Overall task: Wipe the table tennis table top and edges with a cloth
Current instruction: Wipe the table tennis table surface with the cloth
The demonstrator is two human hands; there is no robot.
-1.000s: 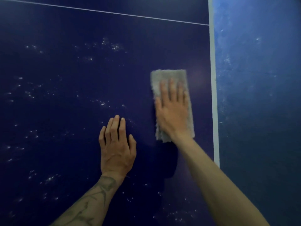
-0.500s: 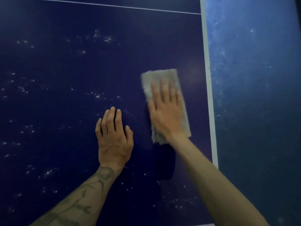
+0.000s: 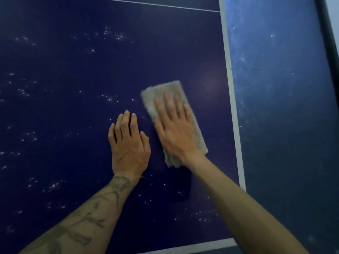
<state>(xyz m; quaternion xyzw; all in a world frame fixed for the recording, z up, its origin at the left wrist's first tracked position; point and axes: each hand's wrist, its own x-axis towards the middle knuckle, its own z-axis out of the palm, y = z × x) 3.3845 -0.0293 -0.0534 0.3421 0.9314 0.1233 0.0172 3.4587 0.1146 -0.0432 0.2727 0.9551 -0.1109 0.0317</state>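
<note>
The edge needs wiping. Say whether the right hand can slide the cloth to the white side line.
Likely yes: the right hand lies flat on the cloth, only bare table top separates it from the white side line; the left hand rests opposite.

Bare left forearm (image 3: 82, 222), dark leafy stem tattoo (image 3: 119, 184) reaching the wrist, bare right forearm (image 3: 238, 202)

A blue floor (image 3: 275, 107) fills the right side of the view, lit brighter toward the top and dimmer lower down. Pale scuffs and small white specks are scattered over it. Along its far right runs a dark band (image 3: 328, 44), slanting down the frame. Beyond that, a pale surface (image 3: 334, 8) shows in the top right corner.
</note>
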